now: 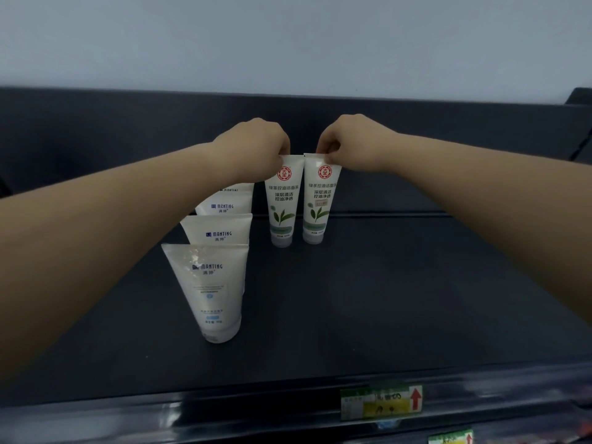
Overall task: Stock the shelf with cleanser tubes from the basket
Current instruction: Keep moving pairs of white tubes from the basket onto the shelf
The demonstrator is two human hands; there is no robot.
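A yellow paper tag [381, 402] is sticking on the black metal shelf [400, 299]. The left hand [256, 145] is pinching the left white leaf-picture tube [283, 203] by its top; the right hand [352, 142] is pinching the right white leaf-picture tube [320, 203].

Two leaf-print tubes [283, 205] [319, 201] upright on shelf [400, 299]

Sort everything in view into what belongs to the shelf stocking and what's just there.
Job: left hand pinching the left green-leaf tube; right hand pinching the right green-leaf tube; Manting tubes; shelf.
Just there: price label on the shelf's edge; wall.
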